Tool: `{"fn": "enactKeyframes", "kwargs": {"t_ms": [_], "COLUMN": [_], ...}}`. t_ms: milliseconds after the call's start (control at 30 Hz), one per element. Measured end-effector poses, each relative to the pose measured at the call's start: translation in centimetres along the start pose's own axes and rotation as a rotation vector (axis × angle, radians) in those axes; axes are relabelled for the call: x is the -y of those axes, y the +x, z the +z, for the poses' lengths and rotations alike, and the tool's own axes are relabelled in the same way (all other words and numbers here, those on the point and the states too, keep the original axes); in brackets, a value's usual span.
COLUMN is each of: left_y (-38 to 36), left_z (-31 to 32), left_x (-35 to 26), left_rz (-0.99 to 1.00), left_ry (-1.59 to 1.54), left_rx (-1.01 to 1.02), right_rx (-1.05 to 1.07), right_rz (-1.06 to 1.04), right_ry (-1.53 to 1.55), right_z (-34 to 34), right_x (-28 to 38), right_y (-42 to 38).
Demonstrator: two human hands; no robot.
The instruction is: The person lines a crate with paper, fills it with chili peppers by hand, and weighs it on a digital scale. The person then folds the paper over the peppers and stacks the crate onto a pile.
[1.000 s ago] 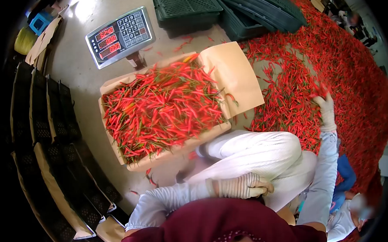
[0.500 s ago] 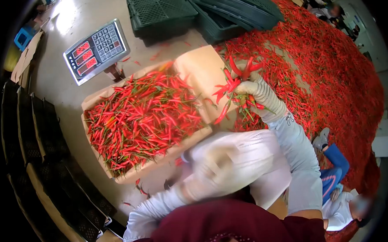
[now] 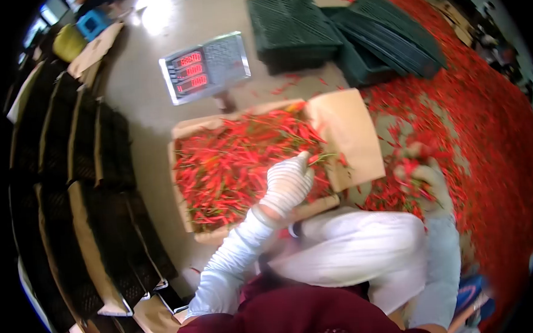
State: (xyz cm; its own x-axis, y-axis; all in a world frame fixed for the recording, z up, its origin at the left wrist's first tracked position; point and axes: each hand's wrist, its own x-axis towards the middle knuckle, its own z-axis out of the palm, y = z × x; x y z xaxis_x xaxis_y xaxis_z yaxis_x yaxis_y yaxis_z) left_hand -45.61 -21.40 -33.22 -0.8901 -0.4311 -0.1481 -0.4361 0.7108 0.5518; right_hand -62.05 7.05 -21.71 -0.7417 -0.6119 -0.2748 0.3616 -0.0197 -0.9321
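Observation:
My left hand (image 3: 288,182), in a striped white glove, is over the right part of a paper-lined box of red chili peppers (image 3: 236,162). Its fingers are closed in a pinch, with a chili pepper (image 3: 314,159) at the tips, its green stem toward the paper flap (image 3: 345,136). Over the loose chilies on the floor, my right hand (image 3: 429,183), also gloved and slightly smeared, is curled around several red chili peppers (image 3: 410,167). Some green stems show below its fingers.
Behind the box stands a digital scale (image 3: 206,68) with lit red figures. Dark green plastic crates (image 3: 293,25) are stacked at the back. A large chili pile (image 3: 485,133) spreads along the right. Rows of black paper-lined crates (image 3: 84,139) line the left.
My left hand has moved from over my leg to above the box, now with a chili pepper. My right hand has drawn away from the flap, over the floor pile. The view has shifted.

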Motion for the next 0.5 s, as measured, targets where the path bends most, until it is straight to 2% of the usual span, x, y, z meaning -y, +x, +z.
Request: {"fn": "enactKeyframes", "kwargs": {"t_ms": [67,100,133,167,300,367,500], "left_y": [-1.5,-2.4,-3.0,-4.0,-8.0,-9.5,-11.2], "left_z": [-0.9,-1.2,-1.5,-1.9,-1.5,-0.1,2.7], "left_x": [2.1,3.0,3.7,3.6,2.5,1.7,-0.6], "left_rz": [0.015,0.054,0.040,0.062,0.208,0.310,0.326], "left_ry": [0.021,0.027,0.001,-0.025,-0.032,-0.214,-0.237], "left_rx": [-0.061,-0.090,0.002,-0.058,-0.176,-0.100,0.042], "right_rx": [-0.186,-0.136,-0.082,-0.034,-0.072,-0.100,-0.125], "right_rz": [-0.079,-0.102,-0.126,-0.147,-0.141,-0.142,-0.125], "right_ry": [0.041,0.046,0.071,0.095,0.145,0.161,0.141], "right_z": [-1.8,-2.7,-4.2,-5.3,-6.6,-7.0,-8.3], "right_x": [0.2,0.3,0.1,-0.1,-0.3,-0.3,-0.6], "right_y": [-0.6,-0.7,-0.7,-0.8,-1.4,-1.4,-1.2]}}
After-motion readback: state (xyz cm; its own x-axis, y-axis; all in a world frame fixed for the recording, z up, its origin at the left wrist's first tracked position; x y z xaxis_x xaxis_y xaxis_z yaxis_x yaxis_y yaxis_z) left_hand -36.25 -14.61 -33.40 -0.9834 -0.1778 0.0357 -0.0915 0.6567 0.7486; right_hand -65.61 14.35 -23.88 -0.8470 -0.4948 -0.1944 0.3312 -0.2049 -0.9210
